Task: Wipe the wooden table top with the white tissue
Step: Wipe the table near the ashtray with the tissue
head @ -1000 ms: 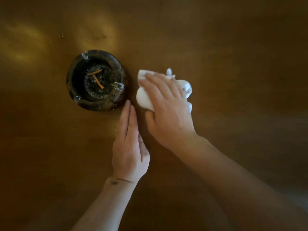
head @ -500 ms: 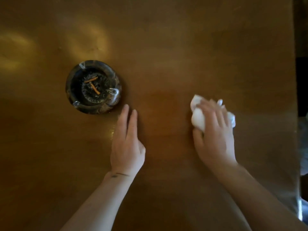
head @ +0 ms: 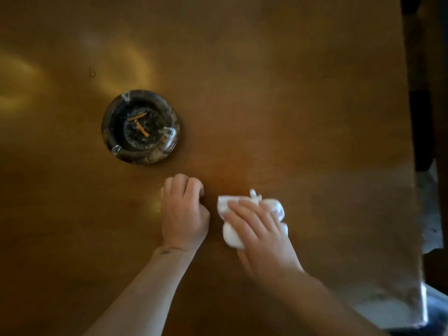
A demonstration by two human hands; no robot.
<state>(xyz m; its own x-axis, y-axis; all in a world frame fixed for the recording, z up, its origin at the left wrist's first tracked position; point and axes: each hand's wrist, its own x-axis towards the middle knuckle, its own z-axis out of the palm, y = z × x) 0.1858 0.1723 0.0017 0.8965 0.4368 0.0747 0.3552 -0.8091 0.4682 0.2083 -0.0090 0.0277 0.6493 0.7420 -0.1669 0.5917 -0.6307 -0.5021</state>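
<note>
A crumpled white tissue (head: 230, 232) lies on the brown wooden table top (head: 278, 105), near its middle. My right hand (head: 261, 231) lies flat over the tissue with straight fingers and presses it onto the wood. Just to its left, my left hand (head: 184, 214) rests on the table with its fingers curled under; it holds nothing. A narrow gap separates the two hands.
A dark round ashtray (head: 167, 146) with cigarette butts and ash stands on the table, up and left of my left hand. The table's right edge (head: 412, 166) runs down the right side, with dark floor beyond it.
My right hand slid the tissue from beside the ashtray far to the right, then back left toward my left hand. My left hand's fingers, earlier straight on the table, have curled in.
</note>
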